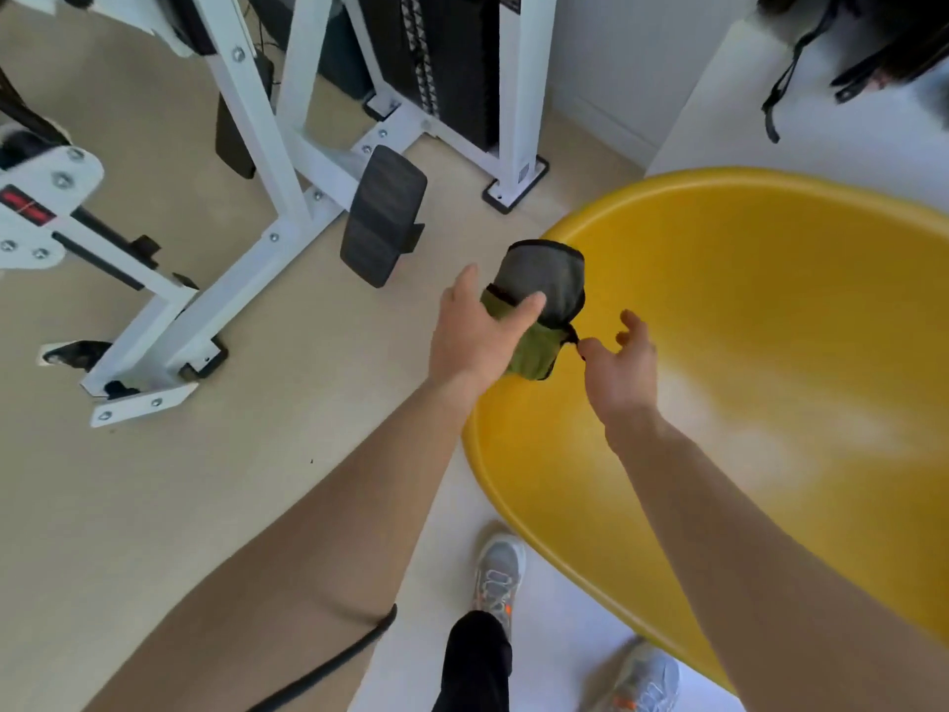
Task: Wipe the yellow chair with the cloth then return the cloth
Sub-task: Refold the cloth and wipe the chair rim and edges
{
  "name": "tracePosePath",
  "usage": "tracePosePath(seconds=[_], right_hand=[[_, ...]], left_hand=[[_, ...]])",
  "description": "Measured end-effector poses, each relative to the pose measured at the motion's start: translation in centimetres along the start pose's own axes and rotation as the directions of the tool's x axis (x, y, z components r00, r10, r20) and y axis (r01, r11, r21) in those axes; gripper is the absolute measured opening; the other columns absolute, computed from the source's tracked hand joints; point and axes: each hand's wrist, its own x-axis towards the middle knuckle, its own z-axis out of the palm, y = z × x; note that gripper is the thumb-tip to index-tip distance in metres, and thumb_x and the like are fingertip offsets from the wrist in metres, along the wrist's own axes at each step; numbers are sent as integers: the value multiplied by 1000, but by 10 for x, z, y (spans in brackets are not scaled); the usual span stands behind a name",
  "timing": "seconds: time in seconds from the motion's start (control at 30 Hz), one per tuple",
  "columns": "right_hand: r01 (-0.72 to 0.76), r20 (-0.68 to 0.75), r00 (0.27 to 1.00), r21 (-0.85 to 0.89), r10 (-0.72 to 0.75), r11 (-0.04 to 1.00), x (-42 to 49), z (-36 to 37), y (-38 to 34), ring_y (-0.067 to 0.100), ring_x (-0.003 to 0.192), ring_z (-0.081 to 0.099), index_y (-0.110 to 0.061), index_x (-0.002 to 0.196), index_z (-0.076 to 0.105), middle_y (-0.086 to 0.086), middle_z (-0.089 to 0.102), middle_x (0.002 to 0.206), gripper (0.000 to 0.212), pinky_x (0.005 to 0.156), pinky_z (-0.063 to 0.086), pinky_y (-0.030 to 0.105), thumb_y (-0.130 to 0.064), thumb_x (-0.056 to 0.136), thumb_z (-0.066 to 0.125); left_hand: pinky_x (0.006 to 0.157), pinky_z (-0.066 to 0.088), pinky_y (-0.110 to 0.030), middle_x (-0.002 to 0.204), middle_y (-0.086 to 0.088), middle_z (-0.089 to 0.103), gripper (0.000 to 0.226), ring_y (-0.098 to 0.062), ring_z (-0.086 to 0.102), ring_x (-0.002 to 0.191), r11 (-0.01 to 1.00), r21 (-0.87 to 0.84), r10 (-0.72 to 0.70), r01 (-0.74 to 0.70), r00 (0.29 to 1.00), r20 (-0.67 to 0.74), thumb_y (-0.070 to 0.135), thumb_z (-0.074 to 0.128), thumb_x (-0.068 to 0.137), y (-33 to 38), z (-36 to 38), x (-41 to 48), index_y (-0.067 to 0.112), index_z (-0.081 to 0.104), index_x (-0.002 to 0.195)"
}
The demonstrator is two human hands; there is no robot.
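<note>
**Cloth handling at the chair rim**

Cloth is held by the left hand, whose fingers are curled round its folded green and grey bundle. The bundle stands up beyond those fingers, over the rim of the yellow chair. The right hand is placed just beside the lower black-edged corner. Its thumb tip is at that corner while the other fingers are loosely spread. Whether the corner is actually pinched cannot be told.

The cloth is judged to be light, soft and limp, so any unsupported part can be expected to droop and bunch. A flat pad is best formed by taking hold at two edges and then pressing with a spread palm. The stitched black edging is judged the firmest place to grip. The chair shell, to the right of the fingers, looks hard, smooth and glossy, so little drag on the cloth is expected.
</note>
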Motion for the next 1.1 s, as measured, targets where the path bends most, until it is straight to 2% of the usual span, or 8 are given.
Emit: tracePosePath(seconds=[0.13, 0.27, 0.43, 0.57, 0.7, 0.8, 0.97, 1.1], right_hand=[[510, -74, 779, -504, -623, 697, 36, 2, -38, 38, 134, 42, -17, 142, 52, 13, 41, 151, 52, 107, 36, 42, -20, 91, 46], [551, 166, 677, -760, -717, 345, 100, 1, -74, 32, 147, 31, -19, 146, 47, 9, 43, 155, 53, 120, 21, 51, -38, 101, 26], [594, 186, 652, -728, -735, 342, 117, 8, -70, 33, 128, 45, -15, 115, 65, 7, 61, 120, 50, 120, 17, 54, -36, 98, 23], [622, 232, 609, -733, -758, 276, 117, 2, -69, 34, 128, 44, -14, 120, 63, 7, 61, 121, 43, 121, 15, 54, -32, 103, 28], [670, 236, 588, -678, -773, 302, 125, -2, -65, 31, 129, 44, -17, 124, 64, 5, 61, 124, 42, 121, 14, 53, -30, 102, 31], [674, 223, 600, -658, -768, 335, 127, 0, -64, 30, 133, 41, -18, 122, 63, 4, 59, 124, 42, 122, 10, 51, -31, 101, 29], [645, 254, 633, -695, -732, 317, 122, 6, -64, 30, 146, 28, -17, 125, 58, 6, 54, 133, 42, 124, 4, 52, -32, 104, 25], [616, 269, 655, -732, -706, 292, 117, 10, -62, 29, 153, 16, -19, 130, 53, 8, 47, 143, 44, 125, 1, 52, -34, 105, 20]], left_hand=[[87, 56, -44, 128, -7, 57, 83, -28, 61, 112, 971, 220, 115, -96, 990, -78, 63, 69, 79, -10, 30, 10, 16, 38, 140], [77, 57, -36, 117, -7, 64, 67, -26, 67, 100, 925, 301, 290, -232, 943, -166, 61, 58, 89, -26, 35, 25, 11, 46, 132], [77, 59, -36, 123, -13, 62, 71, -28, 67, 102, 849, 367, 455, -381, 880, -139, 61, 43, 93, -35, 34, 30, 5, 43, 137], [64, 54, -33, 108, -12, 64, 61, -28, 68, 85, 722, 543, 558, -428, 825, -91, 57, 35, 97, -7, 35, 46, 5, 48, 128], [73, 55, -43, 112, -13, 64, 50, -33, 67, 93, 679, 557, 548, -478, 835, 48, 52, 42, 100, 41, 39, 75, 9, 47, 124], [65, 55, -39, 105, -12, 67, 61, -32, 69, 84, 650, 606, 584, -459, 812, -12, 57, 38, 97, 30, 42, 71, 7, 47, 131], [67, 55, -35, 109, -10, 67, 68, -27, 70, 86, 845, 490, 380, -215, 886, -267, 61, 37, 94, -44, 46, 10, 8, 44, 136], [78, 54, -34, 123, -10, 61, 66, -27, 65, 103, 932, 338, 219, -129, 945, -244, 58, 37, 95, -58, 42, -16, 8, 41, 139]])
